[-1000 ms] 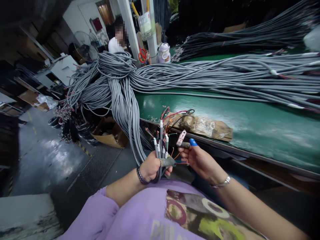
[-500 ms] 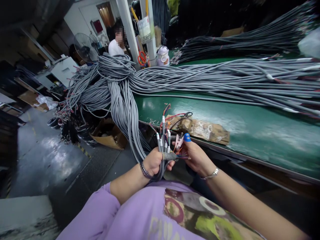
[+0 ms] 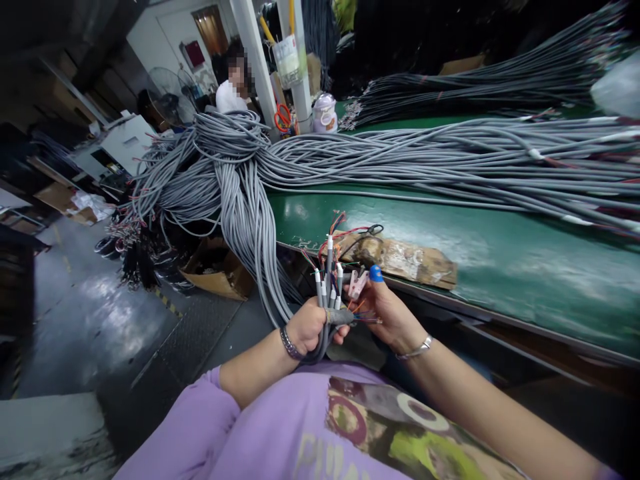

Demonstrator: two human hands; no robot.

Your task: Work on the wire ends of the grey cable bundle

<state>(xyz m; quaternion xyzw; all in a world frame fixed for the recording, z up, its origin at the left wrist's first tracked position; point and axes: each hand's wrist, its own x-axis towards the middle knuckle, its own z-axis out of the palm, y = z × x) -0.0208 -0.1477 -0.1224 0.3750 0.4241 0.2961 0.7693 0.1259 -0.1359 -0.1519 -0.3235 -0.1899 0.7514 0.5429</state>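
Clenched around a fistful of gray cable ends (image 3: 327,283) standing upright, left hand (image 3: 309,328) holds them just left of right hand (image 3: 385,310), which pinches a small pink tool (image 3: 358,283) beside their stripped tips.

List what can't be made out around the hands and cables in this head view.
- Small pink clip-like tool in the right hand: too small to identify.
- Left hand palm side: hidden by the gripped bunch of grey cables.
- Long grey cable pile on the green bench: cut off at the right edge.
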